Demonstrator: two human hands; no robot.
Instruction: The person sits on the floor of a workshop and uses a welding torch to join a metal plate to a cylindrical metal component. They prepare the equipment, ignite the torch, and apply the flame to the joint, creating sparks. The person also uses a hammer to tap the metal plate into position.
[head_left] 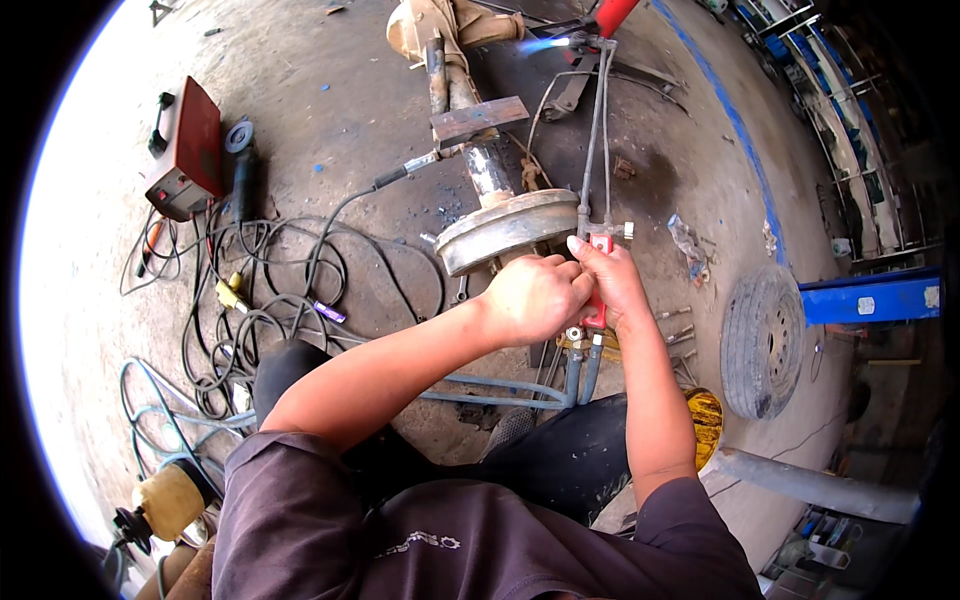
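A cutting torch (pixel 596 130) with a red handle and long metal tubes burns with a blue flame (pixel 545 45) at its far tip, which points left. My right hand (pixel 618 285) is closed around the handle, thumb along its top. My left hand (pixel 538 300) is closed against the left side of the same handle; its fingertips are partly hidden. Just beyond my hands lies a rusty axle with a brake drum (pixel 510 232) at its near end. A flat steel plate (pixel 480 120) sits across the axle tube. Grey-blue hoses (pixel 572 378) run from the torch's near end.
A red welding machine (pixel 190 145) and an angle grinder (pixel 241 170) stand at the left, with black cables (pixel 290 262) coiled nearby. A clamp (pixel 405 168) meets the axle. On the right are a wheel (pixel 762 340), a blue beam (pixel 870 298) and a shelf rack (pixel 835 110).
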